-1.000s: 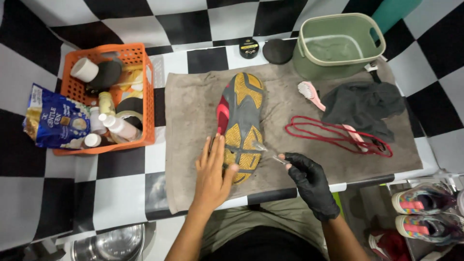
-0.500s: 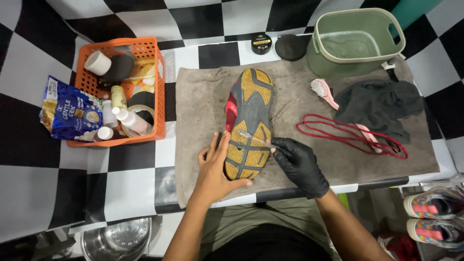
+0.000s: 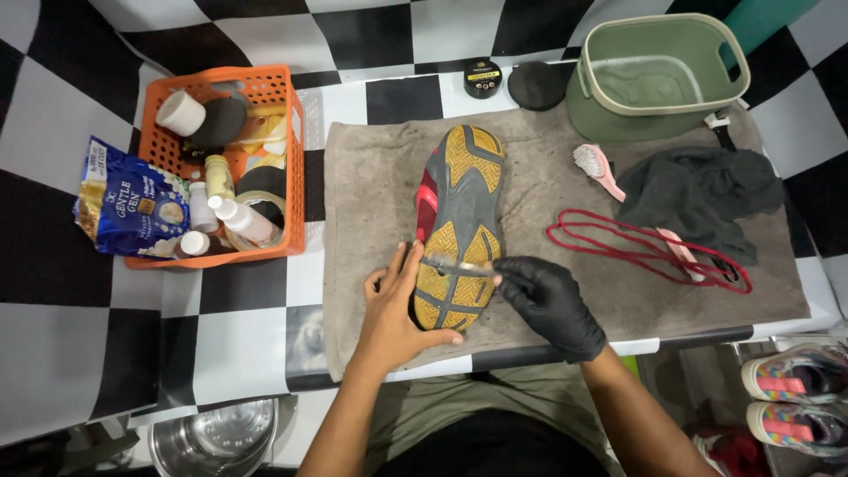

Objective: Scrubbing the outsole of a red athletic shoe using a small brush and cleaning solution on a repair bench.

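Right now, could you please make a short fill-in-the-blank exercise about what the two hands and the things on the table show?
1. The right hand wears a ____ glove.
2. The shoe lies with its ____ facing up on the grey towel.
3. The bottles stand in an ____ basket.
4. The red laces lie between the shoe and the dark ____.

Missing words: black; sole; orange; cloth

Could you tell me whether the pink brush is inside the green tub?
No, the pink brush lies on the grey towel, outside the green tub.
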